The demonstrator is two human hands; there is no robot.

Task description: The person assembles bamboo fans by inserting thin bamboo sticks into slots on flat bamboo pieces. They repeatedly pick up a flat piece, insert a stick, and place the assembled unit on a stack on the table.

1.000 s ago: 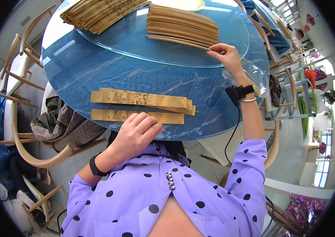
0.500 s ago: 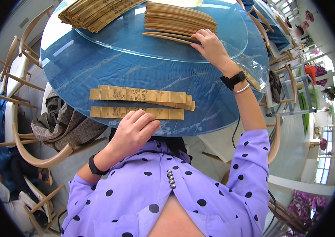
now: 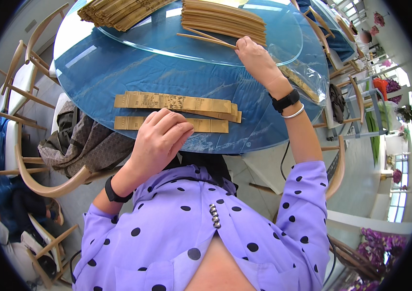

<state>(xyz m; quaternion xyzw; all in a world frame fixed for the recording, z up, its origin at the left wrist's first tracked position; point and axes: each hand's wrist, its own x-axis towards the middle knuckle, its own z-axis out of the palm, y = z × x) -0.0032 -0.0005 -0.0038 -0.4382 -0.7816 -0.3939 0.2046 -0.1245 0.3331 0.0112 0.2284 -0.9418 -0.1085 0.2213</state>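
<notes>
My right hand (image 3: 258,60), reaching over the glass turntable, pinches the near ends of two wooden chopsticks (image 3: 205,39). Their other ends spread slightly apart, beside a stack of chopsticks (image 3: 223,20). My left hand (image 3: 161,137) is at the table's near side with its fingers curled together, partly covering a flat gold paper sleeve (image 3: 211,126). Whether those fingertips grip anything is hidden. Just beyond that sleeve lies a small overlapping pile of similar printed sleeves (image 3: 177,103).
A larger heap of gold sleeves (image 3: 123,12) lies on the turntable (image 3: 152,46) at the far left. Clear plastic packaging (image 3: 303,80) is at the table's right. Left of me, a wooden chair (image 3: 55,186) holds a patterned brown bag (image 3: 82,145).
My right hand has drawn the two chopsticks slightly away from the stack, and their tips have parted. My left hand has risen a little over the near sleeve. The view has shifted slightly.
</notes>
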